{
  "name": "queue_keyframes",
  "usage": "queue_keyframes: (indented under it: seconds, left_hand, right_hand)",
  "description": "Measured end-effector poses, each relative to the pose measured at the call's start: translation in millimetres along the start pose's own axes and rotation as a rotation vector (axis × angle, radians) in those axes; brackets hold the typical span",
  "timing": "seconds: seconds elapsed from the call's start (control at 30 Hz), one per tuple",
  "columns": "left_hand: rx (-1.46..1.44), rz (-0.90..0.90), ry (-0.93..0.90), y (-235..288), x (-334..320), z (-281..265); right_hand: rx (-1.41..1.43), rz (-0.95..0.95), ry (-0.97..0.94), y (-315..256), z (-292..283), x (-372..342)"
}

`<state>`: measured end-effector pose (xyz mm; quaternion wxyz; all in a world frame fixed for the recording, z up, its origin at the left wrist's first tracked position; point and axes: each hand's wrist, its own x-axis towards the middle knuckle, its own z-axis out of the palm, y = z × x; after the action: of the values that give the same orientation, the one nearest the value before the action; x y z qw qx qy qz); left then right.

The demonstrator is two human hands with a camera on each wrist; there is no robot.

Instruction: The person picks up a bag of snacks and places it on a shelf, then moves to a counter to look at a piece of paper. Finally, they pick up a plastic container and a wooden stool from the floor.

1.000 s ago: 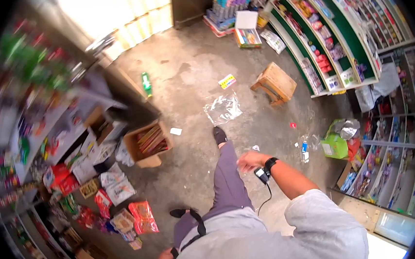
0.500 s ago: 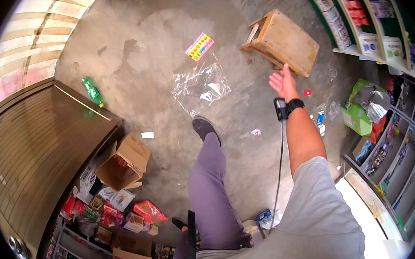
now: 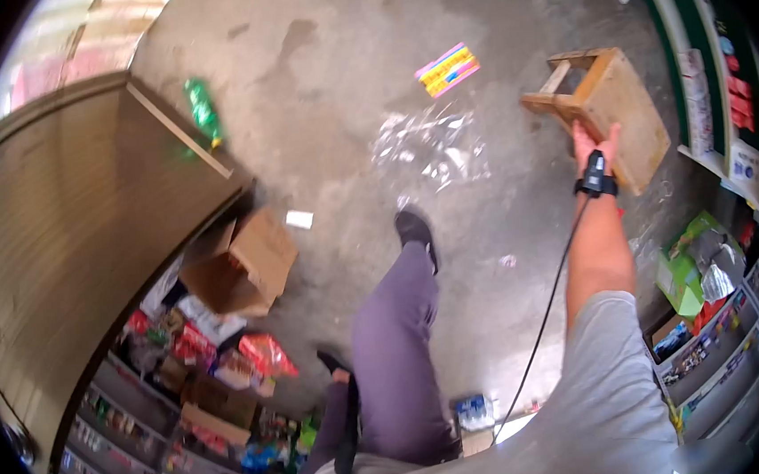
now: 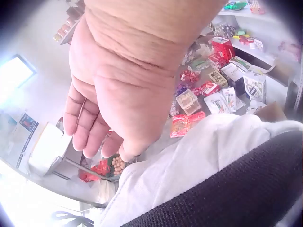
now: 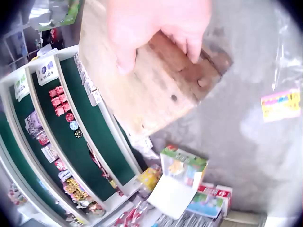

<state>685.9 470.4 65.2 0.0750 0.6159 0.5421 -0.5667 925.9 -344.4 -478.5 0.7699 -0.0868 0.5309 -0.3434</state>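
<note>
My right hand point(image 3: 594, 151) is at the near edge of a small wooden stool point(image 3: 635, 110) on the right side of the head view. In the right wrist view, the hand point(image 5: 158, 26) pinches the edge of the stool point(image 5: 120, 94), the thumb on the broad flat face and the fingers curled over the side. My left hand point(image 4: 125, 90) hangs beside the shirt in the left wrist view, fingers loosely bent and holding nothing; the head view does not show it.
Clear plastic wrap point(image 3: 435, 148) and a colourful card point(image 3: 448, 69) lie on the floor. A green bottle point(image 3: 202, 113) and cardboard box point(image 3: 261, 255) are left. Shelves point(image 3: 703, 158) stand right, near a green box point(image 3: 682, 280).
My right hand has reached out from near the leg to the stool and taken hold of its edge. The head view has turned and shifted, so the floor items appear elsewhere.
</note>
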Motion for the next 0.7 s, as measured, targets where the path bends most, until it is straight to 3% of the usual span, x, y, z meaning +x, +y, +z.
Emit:
queue_keyframes:
  seconds: [0.17,0.23,0.3,0.33,0.37,0.4,0.43,0.47,0.5,0.57,0.6,0.63,0.7]
  left_hand:
    - [0.054,-0.045,0.008,-118,-24,-49]
    - [0.136,0.012,-0.001,-186,-13,-76]
    - [0.299,0.135,-0.009,-255,18,-98]
    - [0.417,0.214,-0.013,-289,44,-105]
    - [0.466,0.290,-0.007,-313,68,-107]
    - [0.286,0.628,-0.039,-318,90,-109]
    - [-0.015,0.366,-0.123,-289,92,-109]
    - [-0.329,0.102,-0.124,-249,85,-111]
    - [-0.484,0.195,-0.183,-251,106,-106]
    - [-0.604,0.383,-0.320,-280,174,-78]
    - [-0.564,0.442,-0.248,-266,166,-70]
    - [-0.431,0.532,-0.216,-284,195,-55]
    - [-0.199,0.744,0.093,-307,211,-52]
  right_hand:
    - [-0.458,-0.011,-0.017,-50,-29,-75]
    - [-0.709,0.122,-0.070,-89,-36,-107]
    - [-1.151,0.186,0.012,-104,-22,-173]
    - [-1.449,0.127,0.084,-99,-4,-229]
    - [-1.938,0.023,-0.016,-109,-6,-253]
    - [-2.067,0.045,-0.164,-109,-15,-281]
    - [-2.315,0.040,-0.285,-105,-8,-322]
    - [-2.175,0.101,-0.273,-98,-36,-343]
    - [-2.149,0.150,-0.308,-80,-32,-406]
    - [-2.413,0.195,-0.379,-49,-28,-512]
    - [-2.715,0.060,-0.513,-33,-28,-566]
    - [-2.847,0.073,-0.616,-22,-45,-601]
    - [-3.047,0.136,-0.908,2,-79,-674]
